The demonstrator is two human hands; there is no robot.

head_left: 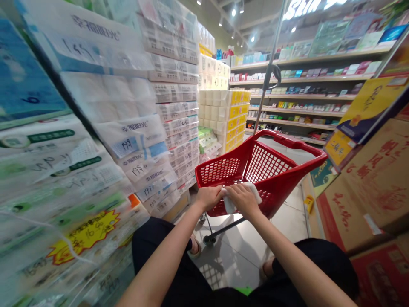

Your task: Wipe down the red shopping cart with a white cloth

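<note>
A red plastic shopping trolley (281, 168) stands in the aisle in front of me, its basket tilted and with nothing visible inside. My left hand (209, 197) grips the near rim of the basket, fingers curled over it. My right hand (243, 199) rests on the same rim, pressing a white cloth (255, 192) against it. Both forearms reach forward from the bottom of the view over dark trousers. A metal pole with a black hook (271, 72) rises from the far side of the trolley.
Tall stacks of packaged tissue and toilet paper (128, 111) fill the left side, close to my arm. Cardboard boxes (373, 183) crowd the right. Shelves of small goods (303, 94) run across the back. Pale floor tiles (243, 247) show beneath the trolley.
</note>
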